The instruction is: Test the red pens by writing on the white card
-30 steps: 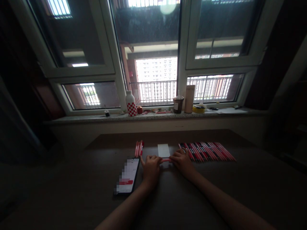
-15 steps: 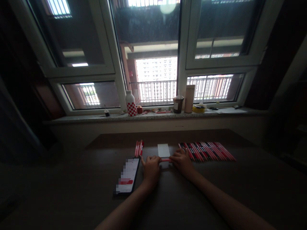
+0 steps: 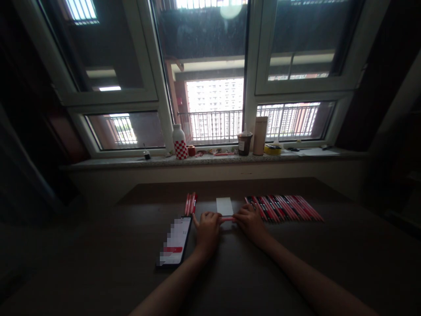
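Observation:
Between my hands lies a red pen (image 3: 226, 218), level and crosswise, just in front of a small white paper pad (image 3: 224, 206). My left hand (image 3: 208, 229) pinches its left end, and my right hand (image 3: 249, 220) grips the right end; the fingers hide both tips. To the right, a long row of red and dark pens (image 3: 284, 208) lies side by side, its near-left part partly behind my right hand. A few red pens (image 3: 190, 203) form a small group beyond my left hand.
A phone (image 3: 176, 241) with a lit screen lies left of my left hand on the dark table (image 3: 243, 272). Along the windowsill (image 3: 210, 160) stand a checkered bottle (image 3: 180, 142), a drink cup (image 3: 244, 144), a tan flask (image 3: 259, 136) and a yellow tape roll (image 3: 272, 149).
Both hands keep hold of the pen in almost the same place. The pen has shifted very slightly away from me, toward the paper pad.

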Demonstrator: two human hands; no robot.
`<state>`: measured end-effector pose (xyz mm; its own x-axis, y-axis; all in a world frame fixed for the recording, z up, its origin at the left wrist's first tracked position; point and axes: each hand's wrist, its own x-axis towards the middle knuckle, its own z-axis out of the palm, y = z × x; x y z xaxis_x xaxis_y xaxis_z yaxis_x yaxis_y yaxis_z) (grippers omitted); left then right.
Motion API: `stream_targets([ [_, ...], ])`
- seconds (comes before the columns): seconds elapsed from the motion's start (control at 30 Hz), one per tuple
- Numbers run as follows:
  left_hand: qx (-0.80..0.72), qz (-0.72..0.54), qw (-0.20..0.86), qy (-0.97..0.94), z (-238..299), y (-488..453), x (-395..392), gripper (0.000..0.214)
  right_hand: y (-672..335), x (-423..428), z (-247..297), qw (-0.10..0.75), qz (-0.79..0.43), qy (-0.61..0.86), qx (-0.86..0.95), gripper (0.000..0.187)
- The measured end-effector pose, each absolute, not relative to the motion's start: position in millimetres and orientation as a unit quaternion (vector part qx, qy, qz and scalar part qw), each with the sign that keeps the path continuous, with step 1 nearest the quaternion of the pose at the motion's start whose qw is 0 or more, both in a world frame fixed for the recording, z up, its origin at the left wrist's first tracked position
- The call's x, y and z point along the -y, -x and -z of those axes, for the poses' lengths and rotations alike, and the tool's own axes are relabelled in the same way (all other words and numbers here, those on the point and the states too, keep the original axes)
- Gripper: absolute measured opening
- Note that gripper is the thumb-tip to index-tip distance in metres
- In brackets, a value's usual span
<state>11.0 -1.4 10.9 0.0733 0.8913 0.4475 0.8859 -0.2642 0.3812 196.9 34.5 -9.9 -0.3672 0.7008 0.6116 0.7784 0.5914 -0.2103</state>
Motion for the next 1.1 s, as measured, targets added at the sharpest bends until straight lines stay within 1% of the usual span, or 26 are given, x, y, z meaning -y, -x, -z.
stream_targets([
  [0.27,-0.604,-0.300,-0.007,-0.738,-8.8,-10.5,0.0,0.020,-196.0,-31.8,7.1,0.331,0.061,0.451,0.826,0.011],
  [0.57,-0.602,-0.313,0.016,-0.734,-7.7,-9.4,0.1,0.020,-196.7,-33.3,8.4,0.340,0.051,0.446,0.827,0.011],
  [0.93,-0.606,-0.308,0.018,-0.733,-10.4,-10.3,1.3,0.026,-197.7,-34.8,10.4,0.333,0.060,0.448,0.828,0.013],
  [1.1,-0.598,-0.314,0.013,-0.737,-11.3,-10.6,1.7,0.019,-197.7,-34.5,10.7,0.328,0.064,0.448,0.829,0.013],
])
